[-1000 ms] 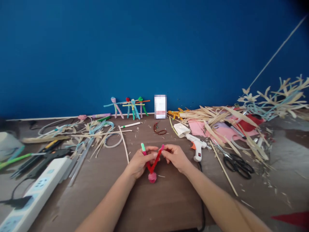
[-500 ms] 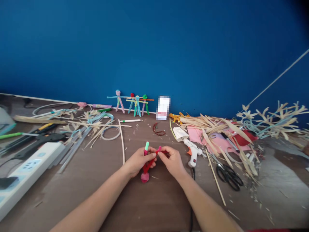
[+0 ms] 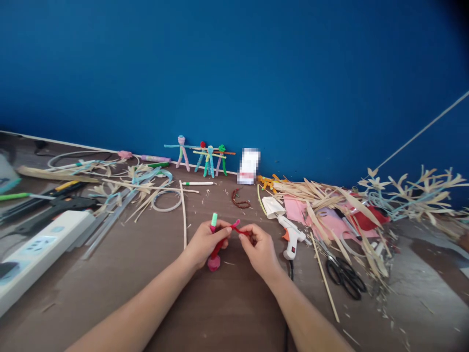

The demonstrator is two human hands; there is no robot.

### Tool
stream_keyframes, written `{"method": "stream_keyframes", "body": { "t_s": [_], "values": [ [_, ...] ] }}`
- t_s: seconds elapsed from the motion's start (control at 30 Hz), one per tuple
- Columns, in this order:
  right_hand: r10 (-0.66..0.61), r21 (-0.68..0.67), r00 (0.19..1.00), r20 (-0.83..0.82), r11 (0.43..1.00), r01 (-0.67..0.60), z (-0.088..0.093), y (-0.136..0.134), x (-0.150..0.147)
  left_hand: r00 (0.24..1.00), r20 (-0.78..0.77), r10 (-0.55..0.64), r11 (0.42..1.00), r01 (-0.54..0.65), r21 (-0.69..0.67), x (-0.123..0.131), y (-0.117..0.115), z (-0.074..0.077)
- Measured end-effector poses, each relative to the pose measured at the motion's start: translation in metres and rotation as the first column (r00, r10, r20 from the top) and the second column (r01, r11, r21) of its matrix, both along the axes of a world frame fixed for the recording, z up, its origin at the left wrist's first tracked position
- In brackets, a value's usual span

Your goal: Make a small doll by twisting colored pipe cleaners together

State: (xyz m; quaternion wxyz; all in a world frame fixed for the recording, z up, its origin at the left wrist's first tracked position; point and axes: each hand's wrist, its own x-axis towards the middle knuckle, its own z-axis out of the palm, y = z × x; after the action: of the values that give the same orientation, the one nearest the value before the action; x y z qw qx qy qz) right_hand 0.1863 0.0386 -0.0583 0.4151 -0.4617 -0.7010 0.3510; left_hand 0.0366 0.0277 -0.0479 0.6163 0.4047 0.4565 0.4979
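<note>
My left hand (image 3: 208, 243) is closed around a pipe-cleaner figure (image 3: 214, 263) with a round pink end at the bottom. A green-tipped piece (image 3: 214, 220) sticks up beside that hand's fingers. Between the two hands runs a red pipe cleaner (image 3: 235, 228) with a pink curled tip. The fingers of my right hand (image 3: 258, 247) pinch its red end. Beyond them, several finished-looking pipe-cleaner figures (image 3: 209, 161) stand against the blue wall, and a brown bead string (image 3: 240, 200) lies on the table.
A white glue gun (image 3: 292, 237) and black-handled scissors (image 3: 346, 277) lie to the right, near dried strips (image 3: 311, 193) and pink sheets (image 3: 295, 209). On the left are a white power strip (image 3: 40, 254), a dark glue gun (image 3: 54, 215) and clear sticks (image 3: 110, 227).
My hands have moved slightly apart, and the red pipe cleaner now spans the gap between them. The left hand and the figure have shifted a little to the left.
</note>
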Motion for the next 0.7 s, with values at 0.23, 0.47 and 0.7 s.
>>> {"method": "stream_keyframes", "body": {
  "t_s": [0.23, 0.47, 0.7],
  "values": [
    [0.044, 0.172, 0.993, 0.108, 0.983, -0.062, 0.009, -0.006, 0.002, 0.988, -0.154, 0.01, 0.999, -0.002, 0.052, 0.0, 0.0, -0.001],
    [0.084, 0.257, 0.988, 0.127, 0.959, -0.115, 0.018, -0.007, 0.006, 0.704, -0.693, 0.154, 0.878, 0.224, 0.424, -0.004, -0.005, 0.003],
    [0.171, -0.311, 0.955, -0.242, 0.919, -0.243, 0.006, 0.01, 0.008, 0.654, -0.756, -0.009, 0.801, 0.458, 0.386, -0.008, -0.009, 0.013]
  ]
}}
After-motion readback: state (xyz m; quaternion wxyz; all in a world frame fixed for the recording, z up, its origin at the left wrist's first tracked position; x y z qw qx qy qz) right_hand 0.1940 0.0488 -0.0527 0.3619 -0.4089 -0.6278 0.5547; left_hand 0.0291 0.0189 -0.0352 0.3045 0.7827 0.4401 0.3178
